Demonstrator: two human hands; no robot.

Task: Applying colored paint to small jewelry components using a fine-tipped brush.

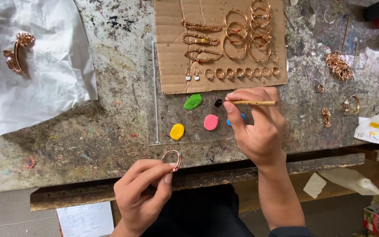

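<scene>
left hand [143, 193] — pinching ring [172, 159] | right hand [255, 125] — gripping brush [251, 103]

gold ring [172, 159] pinched upright; thin wooden stick [255, 103] held level.

We note a worn, paint-stained tabletop [110, 127]. Lying on it: crumpled white paper [44, 83] at left; a cardboard sheet [172, 52] at top centre; a clear plate [163, 127] carrying green, pink, yellow, blue and black paint blobs; loose gold jewellery [338, 66] at right, near a paint-smeared paper scrap [371, 129].
</scene>
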